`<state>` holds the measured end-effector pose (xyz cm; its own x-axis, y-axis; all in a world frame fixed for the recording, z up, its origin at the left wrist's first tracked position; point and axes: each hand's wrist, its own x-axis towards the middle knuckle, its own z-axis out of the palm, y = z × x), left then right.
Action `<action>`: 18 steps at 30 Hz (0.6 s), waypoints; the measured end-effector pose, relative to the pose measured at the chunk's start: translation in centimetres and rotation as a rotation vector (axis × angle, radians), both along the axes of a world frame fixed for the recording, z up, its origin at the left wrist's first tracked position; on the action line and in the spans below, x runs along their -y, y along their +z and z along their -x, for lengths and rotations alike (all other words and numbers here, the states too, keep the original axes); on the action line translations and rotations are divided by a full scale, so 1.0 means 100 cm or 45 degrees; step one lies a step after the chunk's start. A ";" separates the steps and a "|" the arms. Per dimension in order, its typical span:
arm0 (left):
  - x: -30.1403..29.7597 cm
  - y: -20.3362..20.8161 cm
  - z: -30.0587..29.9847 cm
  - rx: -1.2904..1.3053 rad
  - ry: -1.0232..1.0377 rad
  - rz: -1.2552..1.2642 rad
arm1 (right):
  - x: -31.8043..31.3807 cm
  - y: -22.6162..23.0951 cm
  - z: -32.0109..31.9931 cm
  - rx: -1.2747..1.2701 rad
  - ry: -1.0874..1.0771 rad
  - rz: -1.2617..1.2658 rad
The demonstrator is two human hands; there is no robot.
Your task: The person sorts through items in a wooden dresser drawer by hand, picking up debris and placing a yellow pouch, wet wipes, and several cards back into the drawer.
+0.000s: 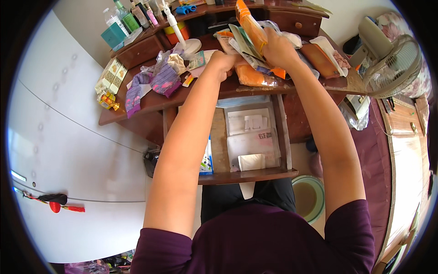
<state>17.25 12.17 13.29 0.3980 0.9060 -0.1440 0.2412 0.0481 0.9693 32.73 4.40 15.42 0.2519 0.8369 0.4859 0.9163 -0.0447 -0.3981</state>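
Observation:
Over the cluttered dresser top (196, 94), my right hand (278, 49) is closed on an orange packet (250, 27), which it holds up at a tilt. Several flat pale packets (244, 43) lean beside that packet, just left of my right hand. My left hand (222, 65) is curled closed next to these packets; what its fingers grip, if anything, is hidden. Between and below the hands lies an orange clear-wrapped bag (253, 76) near the front edge. Left of my left hand are a purple striped patterned cloth (165, 78) and a small pale crumpled bag (177, 63).
Below my forearms a drawer (288, 137) stands pulled out, with white papers and packets inside. A white stand (172, 23) and bottles (127, 17) are at the back left. A brown pouch (320, 60) and a fan (394, 66) are on the right; a basin (320, 187) is below.

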 end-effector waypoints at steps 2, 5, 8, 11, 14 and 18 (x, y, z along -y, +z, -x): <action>0.003 0.002 -0.009 0.111 0.135 0.027 | 0.000 -0.001 -0.006 -0.004 0.007 -0.051; -0.025 0.013 -0.005 0.115 0.097 -0.198 | -0.002 -0.001 -0.009 -0.047 0.012 -0.076; -0.035 0.034 -0.003 -0.256 0.221 -0.495 | -0.003 0.004 -0.017 -0.062 -0.041 -0.008; -0.052 0.051 0.016 -0.542 0.198 -0.797 | -0.005 0.012 -0.019 -0.063 -0.078 0.025; -0.057 0.058 0.042 -0.517 0.230 -0.799 | -0.003 0.026 -0.021 -0.071 -0.124 0.037; -0.032 0.065 0.059 -0.077 0.141 -0.594 | 0.003 0.034 -0.035 -0.242 -0.072 -0.100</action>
